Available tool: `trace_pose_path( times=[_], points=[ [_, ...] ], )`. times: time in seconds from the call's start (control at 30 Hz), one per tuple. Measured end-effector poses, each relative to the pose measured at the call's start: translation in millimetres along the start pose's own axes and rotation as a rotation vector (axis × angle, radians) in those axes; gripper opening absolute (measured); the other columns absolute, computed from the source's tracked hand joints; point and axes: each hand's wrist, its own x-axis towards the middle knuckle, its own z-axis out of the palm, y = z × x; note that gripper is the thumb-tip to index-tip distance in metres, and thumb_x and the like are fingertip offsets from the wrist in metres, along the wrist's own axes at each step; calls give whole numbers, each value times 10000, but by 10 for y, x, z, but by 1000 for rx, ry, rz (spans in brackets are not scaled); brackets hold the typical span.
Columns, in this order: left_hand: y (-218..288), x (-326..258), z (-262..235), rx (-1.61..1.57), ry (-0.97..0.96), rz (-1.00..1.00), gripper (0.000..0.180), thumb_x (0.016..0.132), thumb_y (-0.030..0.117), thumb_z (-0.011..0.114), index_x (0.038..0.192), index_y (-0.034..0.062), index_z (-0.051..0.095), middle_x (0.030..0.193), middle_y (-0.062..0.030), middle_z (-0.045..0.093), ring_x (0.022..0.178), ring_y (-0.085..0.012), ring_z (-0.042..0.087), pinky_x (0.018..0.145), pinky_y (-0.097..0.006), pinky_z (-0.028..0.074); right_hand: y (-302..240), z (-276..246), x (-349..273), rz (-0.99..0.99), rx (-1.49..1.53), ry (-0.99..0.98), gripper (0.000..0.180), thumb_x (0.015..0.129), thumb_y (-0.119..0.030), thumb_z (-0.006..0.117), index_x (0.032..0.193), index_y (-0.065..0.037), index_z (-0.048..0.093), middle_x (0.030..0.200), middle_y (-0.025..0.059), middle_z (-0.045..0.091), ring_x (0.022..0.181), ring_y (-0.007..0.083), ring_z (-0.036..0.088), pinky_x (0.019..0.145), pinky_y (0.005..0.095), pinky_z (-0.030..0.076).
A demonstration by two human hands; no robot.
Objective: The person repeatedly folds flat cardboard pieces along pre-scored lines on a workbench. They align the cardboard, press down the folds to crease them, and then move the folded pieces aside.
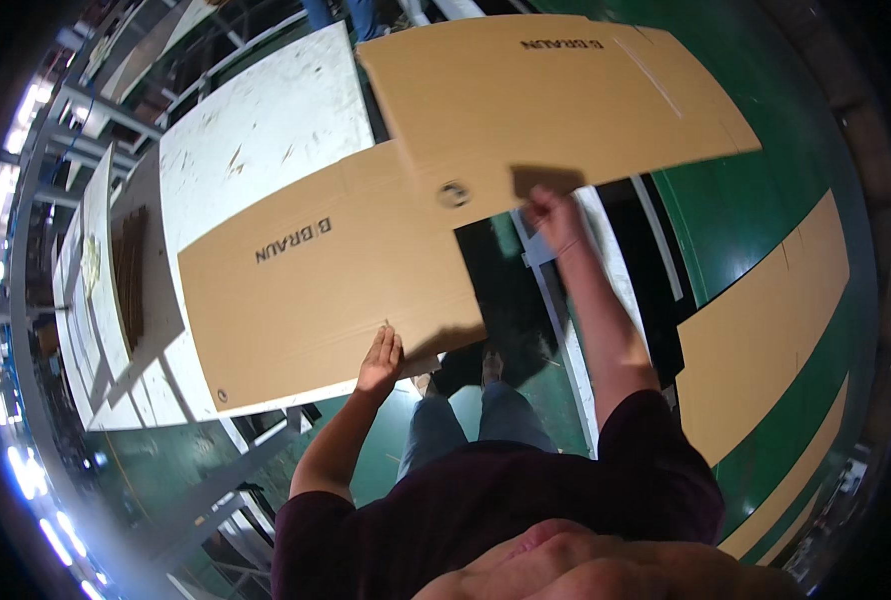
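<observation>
Two flat brown cardboard sheets with dark printing lie in front of me, partly overlapping. The nearer cardboard sheet rests on a white-topped table. My left hand lies on its near edge with the fingers stretched out. The farther cardboard sheet reaches up and to the right, over the nearer sheet's far corner. At its near edge is my right hand, fingers curled closed on the border; a dark shadow falls on the board beside it. The round mark near that sheet's left corner looks blurred.
The white table top extends left and back. A dark gap with metal rails opens between the supports by my right forearm. More cardboard sheets lie at right above the green floor. Another person's legs show at the far edge.
</observation>
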Motion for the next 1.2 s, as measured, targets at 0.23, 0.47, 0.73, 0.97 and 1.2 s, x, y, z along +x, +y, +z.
trace_pose_path(
  times=[0.23, 0.47, 0.73, 0.97, 1.2],
  points=[
    [58, -133, 131, -346, -249, -217, 401, 820, 118, 517, 1196, -24, 514, 1300, -237, 472, 1220, -388, 462, 1041, -408, 385, 1576, 596, -1525, 214, 159, -16, 377, 844, -147, 641, 1194, -67, 525, 1222, 73, 539, 1131, 254, 529, 976, 485, 440],
    [121, -456, 300, -875, -152, -335, 309, 821, 190, 563, 1084, 27, 576, 1121, -152, 588, 1098, -337, 547, 913, -415, 461, 3121, 1031, -2246, 458, 191, -223, 261, 883, -31, 559, 1134, 33, 535, 1137, 121, 567, 1063, 257, 566, 944, 449, 480],
    [118, -1061, 322, -855, -339, -251, 320, 784, 183, 611, 1078, 58, 590, 1118, -140, 585, 1103, -322, 542, 909, -426, 457, 3881, 1310, -2376, 728, 206, -108, 223, 894, -46, 573, 1105, 0, 518, 1101, 84, 565, 1009, 251, 599, 903, 461, 517],
    [591, -1536, -196, -858, -451, -272, 337, 751, 177, 653, 1072, 85, 603, 1115, -129, 582, 1108, -309, 538, 906, -435, 455, 3444, 1343, -2547, 1470, 77, 2, 432, 922, -377, 553, 1045, 35, 519, 975, 217, 621, 933, 350, 626, 848, 474, 518],
    [269, -94, -947, -468, 39, -255, 357, 722, 166, 676, 1066, 82, 625, 1268, -140, 516, 1178, -314, 511, 996, -449, 426, 1222, 216, -1069, -447, -1139, 154, 447, 824, -181, 640, 1211, 9, 520, 1150, 184, 565, 1116, 282, 518, 959, 375, 403]
  ],
)
